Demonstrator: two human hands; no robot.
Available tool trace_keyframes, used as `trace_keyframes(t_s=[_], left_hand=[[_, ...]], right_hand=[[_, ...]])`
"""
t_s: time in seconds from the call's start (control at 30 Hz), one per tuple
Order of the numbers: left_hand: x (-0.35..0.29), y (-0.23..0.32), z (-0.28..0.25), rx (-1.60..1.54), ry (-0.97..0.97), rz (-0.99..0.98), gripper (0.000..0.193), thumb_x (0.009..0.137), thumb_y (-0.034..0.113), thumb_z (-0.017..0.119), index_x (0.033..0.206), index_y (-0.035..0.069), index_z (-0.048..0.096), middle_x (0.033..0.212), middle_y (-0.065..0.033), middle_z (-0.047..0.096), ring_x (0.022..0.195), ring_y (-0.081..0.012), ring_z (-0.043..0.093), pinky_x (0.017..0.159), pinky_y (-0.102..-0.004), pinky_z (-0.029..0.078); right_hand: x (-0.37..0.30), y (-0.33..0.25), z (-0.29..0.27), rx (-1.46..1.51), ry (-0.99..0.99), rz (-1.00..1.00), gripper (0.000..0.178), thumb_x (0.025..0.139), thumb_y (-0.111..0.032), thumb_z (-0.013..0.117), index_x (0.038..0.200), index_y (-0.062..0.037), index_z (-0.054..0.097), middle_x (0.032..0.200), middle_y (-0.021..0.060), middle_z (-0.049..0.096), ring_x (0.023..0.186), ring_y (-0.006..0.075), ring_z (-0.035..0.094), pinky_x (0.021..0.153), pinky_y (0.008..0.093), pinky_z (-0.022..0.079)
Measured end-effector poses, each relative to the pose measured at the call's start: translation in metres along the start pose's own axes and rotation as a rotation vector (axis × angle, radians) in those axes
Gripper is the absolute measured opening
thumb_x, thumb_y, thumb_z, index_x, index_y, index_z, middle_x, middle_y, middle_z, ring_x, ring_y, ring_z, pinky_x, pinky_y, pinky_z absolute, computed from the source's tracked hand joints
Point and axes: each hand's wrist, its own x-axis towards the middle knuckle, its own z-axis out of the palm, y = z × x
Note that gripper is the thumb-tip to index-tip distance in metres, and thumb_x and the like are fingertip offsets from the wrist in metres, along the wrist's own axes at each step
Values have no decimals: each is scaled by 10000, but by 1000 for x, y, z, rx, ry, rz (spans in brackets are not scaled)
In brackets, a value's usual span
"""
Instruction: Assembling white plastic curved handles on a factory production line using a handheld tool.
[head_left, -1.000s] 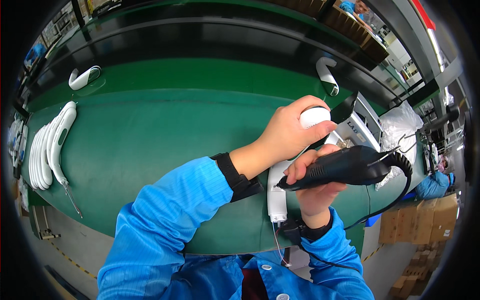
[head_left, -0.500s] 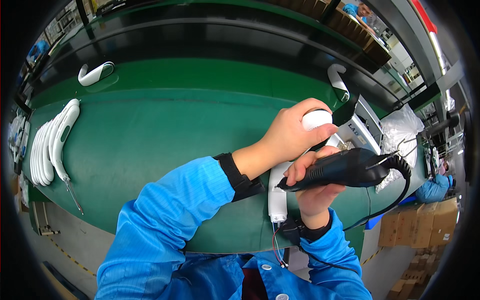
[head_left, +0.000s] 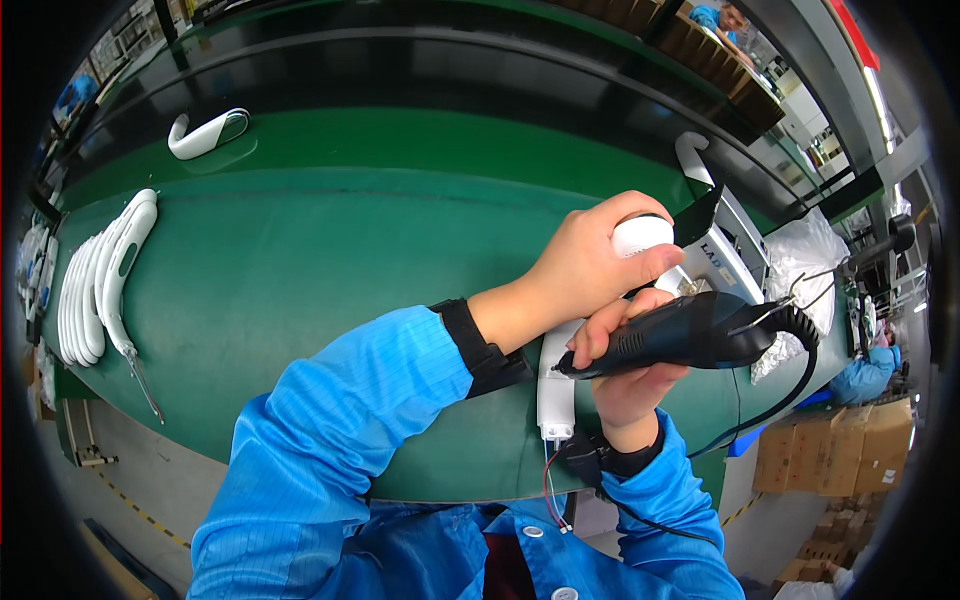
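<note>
My left hand (head_left: 572, 258) is wrapped around the rounded white end of a long white plastic housing (head_left: 556, 405). The housing's near end points at me, with thin red and blue wires (head_left: 550, 485) hanging over the table edge. In my right hand (head_left: 630, 398) lies a black electric screwdriver (head_left: 675, 335), held nearly level. Its tip points left and meets the housing, or hovers just over it. The middle of the housing is hidden behind my hands and the tool. A coiled black cord (head_left: 808, 350) runs from the screwdriver's back end.
Several white curved housings (head_left: 88, 280) lie side by side at the left of the green table (head_left: 350, 250). Hook-shaped white pieces (head_left: 205, 137) ride on the far green strip. At right stand an open box (head_left: 725, 260) and a clear plastic bag (head_left: 800, 270); cardboard cartons (head_left: 835, 450) sit beyond.
The hook-shaped white pieces on the far strip have shifted to the right. My hands, the housing and the screwdriver have barely moved.
</note>
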Motion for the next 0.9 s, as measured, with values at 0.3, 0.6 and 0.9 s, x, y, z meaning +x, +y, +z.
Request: trace_keyframes(t_s=[0.3, 0.6, 0.9], left_hand=[[2, -5, 3, -17, 13, 4, 303, 809, 210, 705, 1031, 43, 586, 819, -53, 641, 719, -105, 616, 651, -246, 514], [7, 10, -17, 671, 69, 234, 326, 748, 316, 745, 878, 30, 656, 784, -78, 664, 702, -182, 649, 641, -293, 515], [53, 54, -167, 1130, 555, 34, 385, 789, 364, 709, 905, 2, 648, 749, -88, 664, 633, -159, 642, 564, -291, 511]], right_hand=[[2, 6, -7, 70, 10, 19, 792, 712, -817, 423, 1044, -99, 385, 649, 68, 502, 522, 157, 515, 573, 295, 479], [11, -14, -19, 206, 82, -257, 815, 727, -776, 472, 1145, -80, 411, 696, 73, 541, 550, 171, 546, 560, 312, 485], [33, -16, -64, -46, 359, -351, 802, 799, -730, 433, 1150, -9, 398, 714, 81, 522, 562, 151, 527, 560, 282, 465]])
